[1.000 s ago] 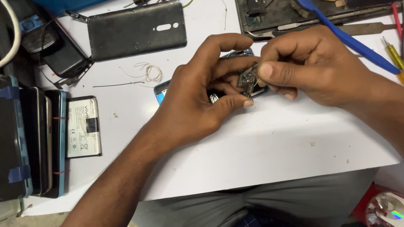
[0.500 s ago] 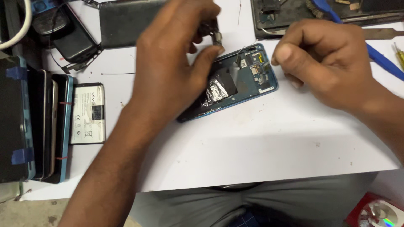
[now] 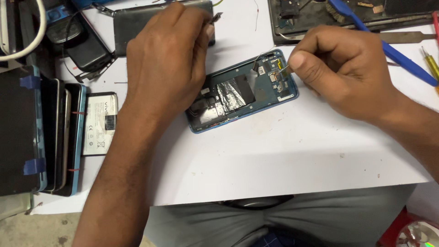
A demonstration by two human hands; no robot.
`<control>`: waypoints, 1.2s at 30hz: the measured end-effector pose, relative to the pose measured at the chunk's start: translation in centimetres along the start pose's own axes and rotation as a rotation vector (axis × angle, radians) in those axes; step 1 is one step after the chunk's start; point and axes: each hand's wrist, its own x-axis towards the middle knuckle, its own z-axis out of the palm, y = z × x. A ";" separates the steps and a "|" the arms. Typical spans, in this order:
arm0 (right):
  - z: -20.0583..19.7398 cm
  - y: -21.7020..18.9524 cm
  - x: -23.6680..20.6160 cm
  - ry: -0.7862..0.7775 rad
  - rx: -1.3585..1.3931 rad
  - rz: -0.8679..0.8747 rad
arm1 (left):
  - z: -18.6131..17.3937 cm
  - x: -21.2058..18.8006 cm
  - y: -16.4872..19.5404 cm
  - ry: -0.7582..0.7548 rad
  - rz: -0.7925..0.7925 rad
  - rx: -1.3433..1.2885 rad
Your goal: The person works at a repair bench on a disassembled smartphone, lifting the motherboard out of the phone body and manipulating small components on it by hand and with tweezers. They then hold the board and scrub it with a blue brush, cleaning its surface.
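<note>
An opened phone with a blue frame (image 3: 242,93) lies tilted on the white table (image 3: 274,160), its inner boards and a silver foil patch showing. My left hand (image 3: 167,59) hovers over the phone's left end and pinches a small dark metal part (image 3: 215,18) at its fingertips, up by the dark back cover (image 3: 132,25). My right hand (image 3: 343,68) is closed at the phone's upper right end, with a thin metal tip (image 3: 282,70) at its thumb reaching onto the board there. I cannot make out what kind of tool it is.
Several phones stand stacked on edge at the left (image 3: 45,132), beside a white battery (image 3: 99,123). A dark tray (image 3: 320,18), a blue-handled tool (image 3: 393,48), a flat metal tool (image 3: 404,36) and a yellow screwdriver (image 3: 430,64) lie at the top right.
Both hands held a small part together above the phone. My left hand has carried it up and away toward the back cover; my right hand has come down onto the phone's upper end.
</note>
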 end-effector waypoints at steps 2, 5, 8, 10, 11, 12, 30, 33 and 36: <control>0.1 0.2 -0.1 -0.001 0.031 -0.019 | 0.1 0.0 0.1 0.015 0.019 -0.077; 0.1 0.3 0.0 -0.007 0.015 -0.043 | 0.5 0.0 0.2 0.005 -0.071 -0.246; 0.2 0.3 0.0 -0.007 0.045 -0.022 | 0.9 0.2 0.3 -0.071 -0.221 -0.264; 0.2 0.3 0.0 -0.001 0.021 -0.030 | 0.9 0.3 0.4 -0.073 -0.098 -0.134; 0.2 0.2 -0.1 0.001 0.008 -0.033 | 0.9 0.3 0.5 -0.052 -0.067 -0.132; 0.2 0.2 -0.1 0.002 0.010 -0.035 | 0.9 0.3 0.6 -0.031 -0.036 -0.129; 0.1 0.1 0.1 -0.012 -0.043 -0.034 | 3.0 -0.3 -0.5 -0.080 -0.020 -0.073; 0.2 0.1 0.1 -0.009 -0.025 -0.033 | 2.8 -0.4 -0.6 -0.054 -0.032 -0.087; 0.1 0.0 0.0 -0.006 -0.009 -0.023 | 3.0 -0.3 -0.3 -0.081 -0.028 -0.052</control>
